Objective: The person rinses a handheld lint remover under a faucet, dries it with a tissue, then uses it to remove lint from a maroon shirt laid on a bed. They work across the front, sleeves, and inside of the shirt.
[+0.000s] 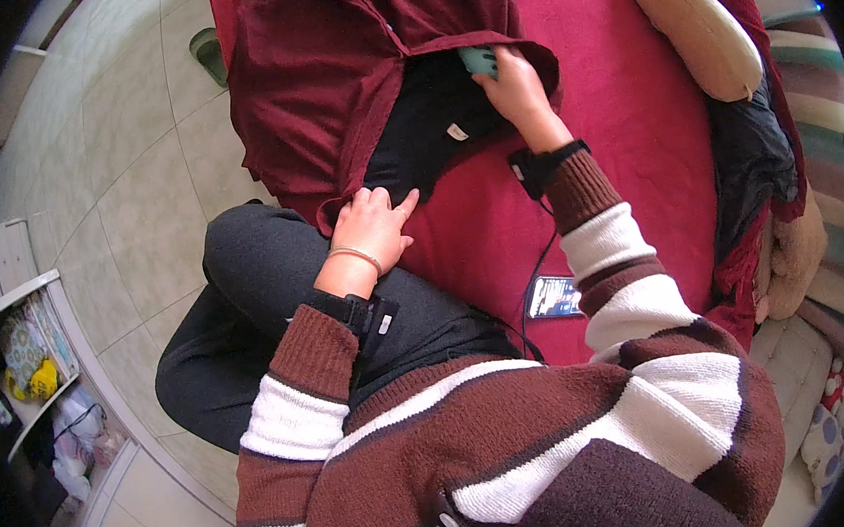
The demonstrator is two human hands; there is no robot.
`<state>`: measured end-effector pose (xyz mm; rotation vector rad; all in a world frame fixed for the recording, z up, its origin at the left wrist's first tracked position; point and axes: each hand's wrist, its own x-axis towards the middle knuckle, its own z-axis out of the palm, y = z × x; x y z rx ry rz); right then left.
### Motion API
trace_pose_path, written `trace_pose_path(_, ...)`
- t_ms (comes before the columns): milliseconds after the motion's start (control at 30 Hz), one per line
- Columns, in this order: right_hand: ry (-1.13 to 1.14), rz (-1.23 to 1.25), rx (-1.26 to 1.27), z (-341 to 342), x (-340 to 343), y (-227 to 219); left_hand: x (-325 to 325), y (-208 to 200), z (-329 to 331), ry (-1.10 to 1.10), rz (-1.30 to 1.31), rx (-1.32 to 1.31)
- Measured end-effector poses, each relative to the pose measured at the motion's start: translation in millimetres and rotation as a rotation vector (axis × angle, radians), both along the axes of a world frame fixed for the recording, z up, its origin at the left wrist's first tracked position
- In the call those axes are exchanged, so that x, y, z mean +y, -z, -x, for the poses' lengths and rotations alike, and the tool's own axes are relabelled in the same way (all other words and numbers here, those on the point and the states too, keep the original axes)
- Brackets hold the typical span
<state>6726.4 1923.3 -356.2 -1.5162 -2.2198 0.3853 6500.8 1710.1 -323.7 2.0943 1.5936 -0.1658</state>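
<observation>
A dark red buttoned shirt (314, 84) lies in front of me, its hem lifted at the right. Black cloth (439, 104) with a small white tag shows beneath it. My right hand (518, 92) reaches under the raised hem, fingers wrapped round a teal object (477, 61) with dark marks; its kind cannot be made out. My left hand (370, 230) rests palm down at the near left corner of the hem, touching the red and black cloth. Its thumb and index finger are spread apart, and the other fingertips bend down onto the fabric.
A red cover (620, 139) spreads under the shirt. On it, a lit phone (553, 296) lies near my right forearm, beside a black cable. At the far right rests a tan plush cushion (696, 24). A green slipper (209, 54) and an open shelf (27, 344) are on the left.
</observation>
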Motion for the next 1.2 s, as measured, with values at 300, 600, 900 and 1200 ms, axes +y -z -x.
trace_pose_path(300, 0.041, 0.068, -0.086, -19.7, -18.7, -25.5, 2.0, 2.1, -0.7, 0.013, -0.004, -0.003)
trace_pose_path(600, -0.394, 0.196, 0.041, 58.1, -121.1, -28.5, 4.1, 3.8, -2.6, 0.002, -0.011, 0.007)
trace_pose_path(900, -0.038, 0.095, -0.188, 47.1, -15.5, -6.6, 6.2, 0.1, -3.0, 0.002, 0.026, -0.022)
trace_pose_path(1200, -0.422, 0.127, 0.060, 76.7, -128.2, -13.4, 4.2, 5.8, -1.3, 0.030, 0.017, 0.027)
